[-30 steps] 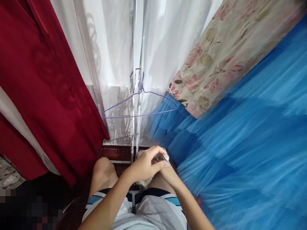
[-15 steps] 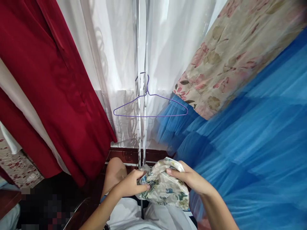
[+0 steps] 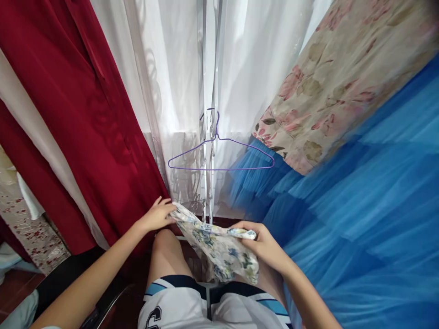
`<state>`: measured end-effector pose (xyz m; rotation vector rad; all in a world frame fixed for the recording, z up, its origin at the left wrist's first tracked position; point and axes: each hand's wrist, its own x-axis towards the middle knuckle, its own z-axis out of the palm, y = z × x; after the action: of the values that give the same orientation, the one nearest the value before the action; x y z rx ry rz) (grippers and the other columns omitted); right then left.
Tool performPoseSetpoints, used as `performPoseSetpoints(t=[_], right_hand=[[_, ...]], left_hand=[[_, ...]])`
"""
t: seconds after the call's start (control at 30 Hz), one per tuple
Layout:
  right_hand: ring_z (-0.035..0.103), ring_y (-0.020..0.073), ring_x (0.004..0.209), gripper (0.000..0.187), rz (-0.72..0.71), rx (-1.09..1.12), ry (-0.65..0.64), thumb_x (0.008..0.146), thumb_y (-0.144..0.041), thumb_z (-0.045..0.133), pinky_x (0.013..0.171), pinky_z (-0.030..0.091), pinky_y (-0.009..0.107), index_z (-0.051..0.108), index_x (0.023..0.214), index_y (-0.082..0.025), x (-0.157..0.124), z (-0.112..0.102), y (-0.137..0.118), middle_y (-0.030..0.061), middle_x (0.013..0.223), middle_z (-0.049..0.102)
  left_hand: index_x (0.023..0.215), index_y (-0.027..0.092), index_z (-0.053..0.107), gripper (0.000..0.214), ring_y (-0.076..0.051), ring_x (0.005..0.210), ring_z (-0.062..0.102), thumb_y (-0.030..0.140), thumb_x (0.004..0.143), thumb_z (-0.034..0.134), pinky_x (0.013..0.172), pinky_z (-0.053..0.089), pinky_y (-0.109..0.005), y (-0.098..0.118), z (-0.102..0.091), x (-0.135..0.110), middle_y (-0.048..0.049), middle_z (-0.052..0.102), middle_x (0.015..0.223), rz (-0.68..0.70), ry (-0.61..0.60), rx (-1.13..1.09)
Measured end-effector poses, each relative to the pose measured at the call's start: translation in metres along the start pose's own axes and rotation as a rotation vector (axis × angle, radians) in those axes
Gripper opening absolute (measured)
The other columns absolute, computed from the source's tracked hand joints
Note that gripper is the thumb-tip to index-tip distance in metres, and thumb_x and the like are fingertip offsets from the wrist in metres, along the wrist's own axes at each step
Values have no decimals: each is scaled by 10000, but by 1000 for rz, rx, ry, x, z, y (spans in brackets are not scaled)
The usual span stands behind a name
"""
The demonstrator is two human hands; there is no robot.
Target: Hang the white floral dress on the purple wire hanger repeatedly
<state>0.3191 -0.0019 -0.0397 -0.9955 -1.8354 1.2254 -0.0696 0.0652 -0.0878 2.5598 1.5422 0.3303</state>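
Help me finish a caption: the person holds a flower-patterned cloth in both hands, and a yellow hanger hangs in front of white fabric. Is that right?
Not quite: the hanger is purple, not yellow, as the head view shows. The rest stands: left hand and right hand both hold the flower-patterned cloth, and the hanger hangs in front of white fabric.

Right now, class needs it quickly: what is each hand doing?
Left hand: pinching one end of the floral cloth, some fingers spread.
Right hand: closed on the cloth's other end.
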Motion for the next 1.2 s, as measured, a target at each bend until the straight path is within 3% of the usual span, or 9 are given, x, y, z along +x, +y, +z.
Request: performPoseSetpoints(t=[0.07, 0.23, 0.3, 0.37, 0.5, 0.6, 0.9, 1.1, 1.2], right_hand=[[648, 245, 912, 447, -66, -82, 57, 733, -166, 586, 805, 491, 321, 697, 1166, -180, 20, 1, -2, 69, 1093, 719], [581, 186, 643, 774, -180, -242, 249, 751, -214, 603, 644, 481, 306, 400, 1496, -174, 86, -26, -19, 42, 878, 703], [607, 216, 743, 688, -236, -351, 356, 756, -266, 633, 703, 481, 320, 500, 1421, -149, 116, -43, -27, 80, 955, 701], [605, 226, 751, 376, -235, -472, 361, 796, -327, 610, 681, 455, 303, 697, 1103, -129, 141, -55, -32, 85, 863, 694], [516, 166, 586, 277, -219, -601, 272, 852, -300, 508, 556, 339, 255, 620, 652, -143, 160, -52, -32, 24, 584, 574], [504, 157, 587, 228, -233, -631, 307, 833, -242, 487, 553, 314, 247, 576, 640, -159, 153, -39, -29, 19, 583, 568], [587, 198, 646, 152, -203, -732, 370, 766, -148, 486, 596, 326, 258, 589, 659, -181, 131, -34, -38, 64, 633, 647], [636, 229, 681, 198, -149, -844, 364, 756, -134, 498, 579, 325, 269, 688, 736, -188, 121, -22, -49, 92, 714, 719], [659, 241, 735, 339, -210, -802, 318, 742, -111, 486, 627, 385, 271, 744, 946, -196, 112, -22, -46, 85, 796, 745]], left_hand=[[1047, 270, 657, 214, -320, 1355, 425, 351, 862, 589, 1164, 153, -597, -19, -31, 13, -40, 660, 1233, -25, 112, 46], [1009, 243, 645, 251, -293, 1261, 489, 388, 935, 454, 1078, 348, -484, -38, -101, 44, -66, 658, 1178, -15, 388, 44], [999, 220, 644, 297, -275, 1160, 541, 398, 955, 411, 1021, 394, -418, -35, -118, 53, -79, 666, 1119, -1, 493, -8], [983, 202, 648, 328, -252, 1014, 587, 402, 964, 388, 931, 431, -359, -26, -128, 60, -75, 678, 1019, -21, 563, -87], [932, 187, 646, 327, -196, 751, 576, 386, 963, 389, 695, 416, -270, -4, -138, 74, -28, 655, 805, -120, 687, -211], [972, 201, 645, 249, -193, 746, 585, 315, 939, 426, 687, 396, -265, 1, -142, 84, -21, 669, 833, -135, 723, -178], [824, 218, 570, 173, -246, 767, 582, 218, 910, 419, 715, 407, -317, -29, -130, 93, -66, 639, 825, -114, 560, -32], [1054, 202, 558, 243, -228, 1001, 580, 155, 928, 356, 908, 430, -333, 32, -145, 96, -70, 619, 1073, 130, 524, -24], [1118, 185, 547, 258, -227, 1038, 572, 144, 903, 411, 936, 440, -346, 61, -151, 101, -84, 587, 1128, 186, 637, -36]])
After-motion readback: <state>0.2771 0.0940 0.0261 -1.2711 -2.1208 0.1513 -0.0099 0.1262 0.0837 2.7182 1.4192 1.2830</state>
